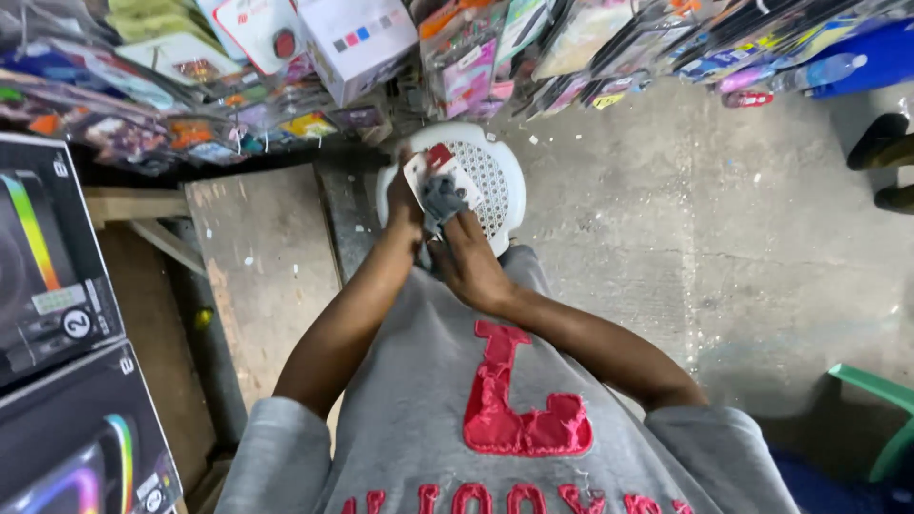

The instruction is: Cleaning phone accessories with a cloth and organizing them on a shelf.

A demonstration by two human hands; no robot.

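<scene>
Hands wiping a small packet: left hand [405, 205] grips the white-and-red packet [430, 171], right hand [471, 257] presses a grey cloth [443, 200] against it above a white stool [500, 181].

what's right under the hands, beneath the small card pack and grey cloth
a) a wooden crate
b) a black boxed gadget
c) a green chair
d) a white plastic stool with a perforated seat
d: the left hand holds a small white and red card pack while the right hand presses a grey cloth on it, both directly over the white stool with its perforated seat.
</scene>
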